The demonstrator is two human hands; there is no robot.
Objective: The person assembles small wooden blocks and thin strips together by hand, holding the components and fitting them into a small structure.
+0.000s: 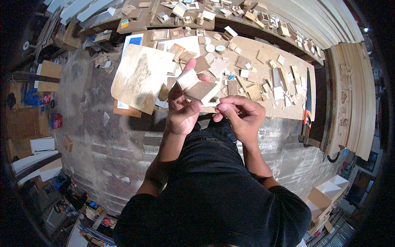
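Observation:
My left hand point(184, 118) grips a small wooden assembly point(202, 90) above the near edge of the workbench. The assembly has a brown panel and a paler panel that meet at an angle, with a thin light strip along its lower right. The left thumb presses on its lower edge, and the fingers wrap behind it, partly hidden. Just right of the assembly, my right hand point(245, 114) is closed in a pinch, thumb against forefinger. Whatever it may hold between the fingertips is too small to make out.
Scattered wood offcuts and small boxes cover the workbench point(255, 45). A large thin plywood sheet point(133, 78) lies at its left. Near the right edge rests a handsaw point(307, 96) with an orange handle. Long planks point(354, 99) are stacked farther right. White spools point(210, 48) stand mid-bench.

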